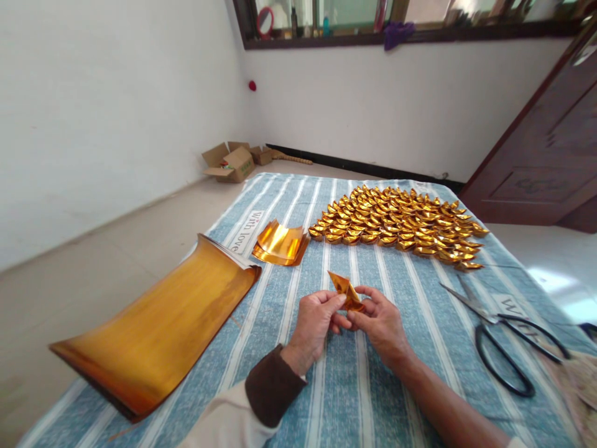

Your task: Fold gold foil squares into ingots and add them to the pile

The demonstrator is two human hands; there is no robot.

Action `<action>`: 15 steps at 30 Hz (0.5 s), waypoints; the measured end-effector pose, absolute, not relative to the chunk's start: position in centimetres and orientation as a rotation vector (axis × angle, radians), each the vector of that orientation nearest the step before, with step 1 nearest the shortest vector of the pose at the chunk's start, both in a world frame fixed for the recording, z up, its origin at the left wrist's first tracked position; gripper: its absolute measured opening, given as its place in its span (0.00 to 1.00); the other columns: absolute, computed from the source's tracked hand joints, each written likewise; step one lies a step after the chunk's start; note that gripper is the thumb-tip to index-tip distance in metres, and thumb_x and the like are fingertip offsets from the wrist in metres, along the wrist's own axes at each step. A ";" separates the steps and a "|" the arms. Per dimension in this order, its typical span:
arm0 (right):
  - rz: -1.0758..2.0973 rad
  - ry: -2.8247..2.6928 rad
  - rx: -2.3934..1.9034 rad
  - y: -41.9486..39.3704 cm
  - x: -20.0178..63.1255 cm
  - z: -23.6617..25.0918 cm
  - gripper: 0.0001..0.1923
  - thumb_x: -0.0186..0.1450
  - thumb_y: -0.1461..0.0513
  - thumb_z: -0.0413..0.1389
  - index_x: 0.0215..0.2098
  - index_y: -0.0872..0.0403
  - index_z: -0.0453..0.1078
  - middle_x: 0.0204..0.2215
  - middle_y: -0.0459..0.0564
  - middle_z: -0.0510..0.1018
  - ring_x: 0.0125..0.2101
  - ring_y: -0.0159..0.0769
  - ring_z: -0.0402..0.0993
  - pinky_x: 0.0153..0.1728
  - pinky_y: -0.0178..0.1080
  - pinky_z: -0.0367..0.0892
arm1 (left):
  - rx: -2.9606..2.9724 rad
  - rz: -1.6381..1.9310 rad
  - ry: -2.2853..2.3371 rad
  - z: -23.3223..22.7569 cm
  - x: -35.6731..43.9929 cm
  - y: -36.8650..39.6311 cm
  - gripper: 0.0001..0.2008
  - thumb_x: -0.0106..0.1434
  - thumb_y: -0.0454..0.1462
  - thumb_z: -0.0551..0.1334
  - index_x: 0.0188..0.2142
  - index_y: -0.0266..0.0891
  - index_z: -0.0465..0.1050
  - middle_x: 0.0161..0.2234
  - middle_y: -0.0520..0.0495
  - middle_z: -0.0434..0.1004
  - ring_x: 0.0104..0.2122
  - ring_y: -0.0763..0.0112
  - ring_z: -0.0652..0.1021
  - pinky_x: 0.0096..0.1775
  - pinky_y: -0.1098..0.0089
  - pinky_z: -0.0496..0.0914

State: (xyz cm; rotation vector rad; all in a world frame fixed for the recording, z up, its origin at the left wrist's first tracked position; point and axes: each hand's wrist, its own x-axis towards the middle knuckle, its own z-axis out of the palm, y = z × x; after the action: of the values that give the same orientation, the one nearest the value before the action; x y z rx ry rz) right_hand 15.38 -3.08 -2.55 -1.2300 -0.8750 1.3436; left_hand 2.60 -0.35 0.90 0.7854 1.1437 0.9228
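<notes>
Right now your left hand (313,323) and right hand (380,325) have their fingers pinched shut on a half-folded gold paper (346,290) (held just above the striped surface (289,348)), so crease its points next.

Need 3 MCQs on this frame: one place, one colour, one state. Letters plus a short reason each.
1. Where are the scissors? A) right of the hands B) on the big gold sheets C) on the floor
2. Cloth stripes? A) red-white B) blue-white C) green-black
3. Gold paper? A) flat on cloth B) held by both hands C) in the box

A: they lie on the cloth at right.
B: pale blue and white bands.
B: left hand and right hand pinch it, partly folded.
</notes>
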 end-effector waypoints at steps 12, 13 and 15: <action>1.366 -0.871 -1.236 -2.8 15.3 -2.0 0.26 0.49 0.58 0.66 0.43 0.53 0.64 0.24 0.43 0.79 0.24 0.35 0.75 0.27 0.35 0.66 | 0.655 0.908 1.121 0.9 2.5 0.0 0.05 0.58 0.33 0.65 0.27 0.31 0.72 0.17 0.46 0.76 0.14 0.76 0.74 0.16 0.81 0.61; 1.364 -0.871 -1.234 -2.8 15.3 -2.0 0.26 0.49 0.58 0.67 0.42 0.53 0.64 0.24 0.43 0.79 0.24 0.34 0.75 0.27 0.35 0.66 | 0.647 0.912 1.115 0.9 2.5 0.0 0.05 0.57 0.32 0.65 0.27 0.31 0.72 0.17 0.46 0.76 0.15 0.76 0.74 0.16 0.81 0.61; 1.363 -0.869 -1.229 -2.8 15.2 -2.0 0.26 0.48 0.58 0.67 0.41 0.53 0.64 0.23 0.42 0.79 0.23 0.34 0.74 0.26 0.34 0.65 | 0.635 0.920 1.102 0.8 2.4 0.0 0.05 0.57 0.32 0.65 0.26 0.32 0.72 0.18 0.47 0.75 0.15 0.77 0.74 0.16 0.81 0.61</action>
State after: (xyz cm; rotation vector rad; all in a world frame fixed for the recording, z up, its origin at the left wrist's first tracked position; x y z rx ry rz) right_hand 15.24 -2.79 -2.03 -1.2291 -0.8690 1.3629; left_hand 2.45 0.01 0.81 0.6349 1.1016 0.9205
